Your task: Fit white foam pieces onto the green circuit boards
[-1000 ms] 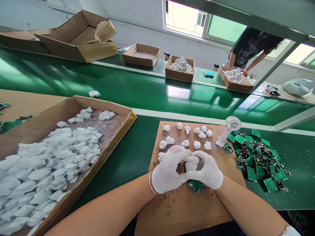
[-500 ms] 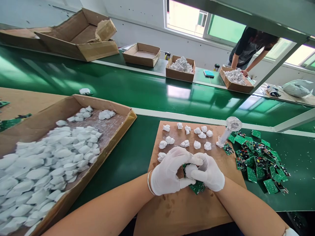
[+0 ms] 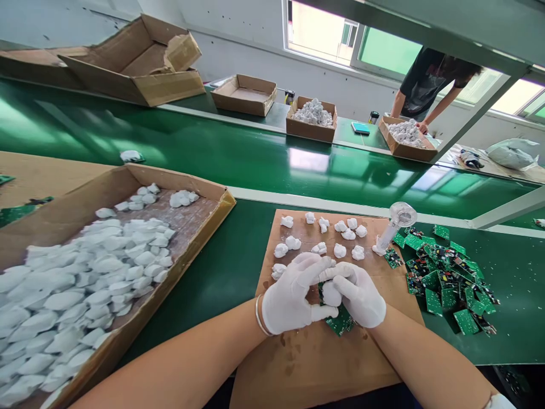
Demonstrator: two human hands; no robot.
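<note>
Both hands wear white gloves and meet over the cardboard sheet. My left hand is closed round the left side of a green circuit board, its thumb along the near side of a white putty lump on the board. Against the board's far right side, my right hand is closed, thumb and fingers pinched together just beyond the lump. The fingers hide much of the board. Several loose white putty pieces lie in rows on the cardboard sheet beyond my hands.
To the right is a heap of green circuit boards, beside a clear plastic tool. A large cardboard tray of white lumps fills the left. Past a green conveyor belt, a person leans over a box of white pieces.
My right thumb has lifted off the putty lump and moved up towards the fingers, exposing more of it. A white-topped board on the belt has slid left; another white piece appears at the right edge.
</note>
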